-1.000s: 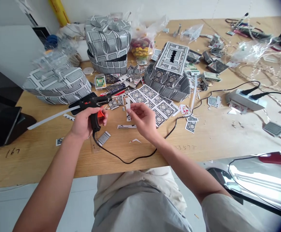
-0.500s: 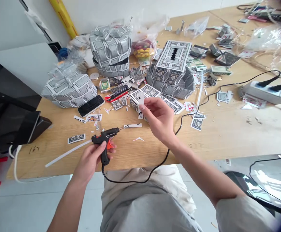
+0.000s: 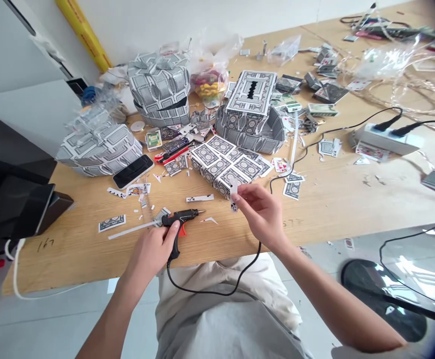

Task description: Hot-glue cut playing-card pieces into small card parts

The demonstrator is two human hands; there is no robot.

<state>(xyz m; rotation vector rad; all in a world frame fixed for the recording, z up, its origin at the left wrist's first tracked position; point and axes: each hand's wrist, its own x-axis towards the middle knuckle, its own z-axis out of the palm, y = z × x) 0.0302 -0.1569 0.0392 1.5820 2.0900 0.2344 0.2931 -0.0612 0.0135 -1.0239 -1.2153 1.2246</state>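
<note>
My left hand point(image 3: 157, 249) is wrapped round the handle of a black hot glue gun point(image 3: 182, 218) with an orange trigger; its nozzle points right, above the table. Between the thumb and fingers of my right hand point(image 3: 260, 209) is a narrow cut strip of playing card point(image 3: 233, 195), held upright with a club mark showing. Just behind it lies a block covered in patterned card backs point(image 3: 217, 167). Another cut card strip point(image 3: 200, 198) rests flat beyond the nozzle, and a small white V-shaped scrap point(image 3: 210, 220) lies by the tip.
Behind stand a round lidded card box point(image 3: 161, 89), a lower card box point(image 3: 99, 144) and a card tissue box point(image 3: 252, 94). A phone point(image 3: 133, 171) and a red utility knife point(image 3: 172, 154) lie left. The gun's cord point(image 3: 217, 293) loops over my lap; a power strip point(image 3: 389, 138) sits right.
My right hand has moved down and slightly right with the card strip, away from the patterned block. The glue gun has shifted right, its nozzle leaving the flat card strip. The view has shifted.
</note>
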